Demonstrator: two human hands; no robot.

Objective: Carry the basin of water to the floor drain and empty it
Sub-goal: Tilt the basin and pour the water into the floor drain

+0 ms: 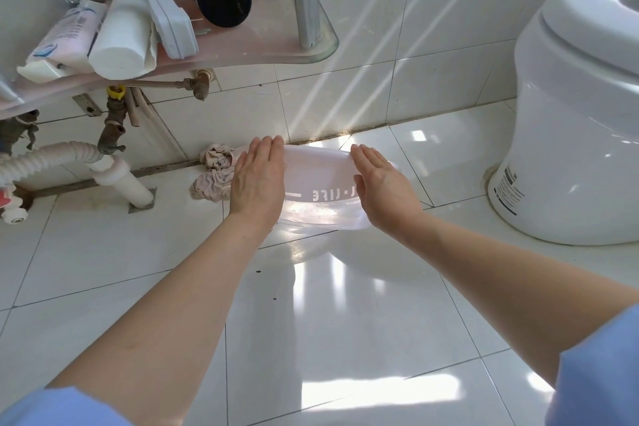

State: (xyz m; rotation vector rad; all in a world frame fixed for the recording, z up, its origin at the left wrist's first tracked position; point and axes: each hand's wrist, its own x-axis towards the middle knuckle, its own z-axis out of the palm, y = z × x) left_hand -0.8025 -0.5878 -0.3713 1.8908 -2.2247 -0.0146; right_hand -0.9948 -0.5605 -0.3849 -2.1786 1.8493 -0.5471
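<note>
Glossy white floor tiles (311,322) below a tilted translucent pale-pink plastic basin (318,180), left hand (257,180) and right hand (383,190) pressing its sides, fingers straight, not curled.

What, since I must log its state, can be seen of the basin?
The basin is translucent whitish plastic, with white lettering that reads upside down. It is tipped, low over the tiled floor at the foot of the wall, beside a crumpled rag. The left hand and right hand press flat against its two sides, fingers straight.
</note>
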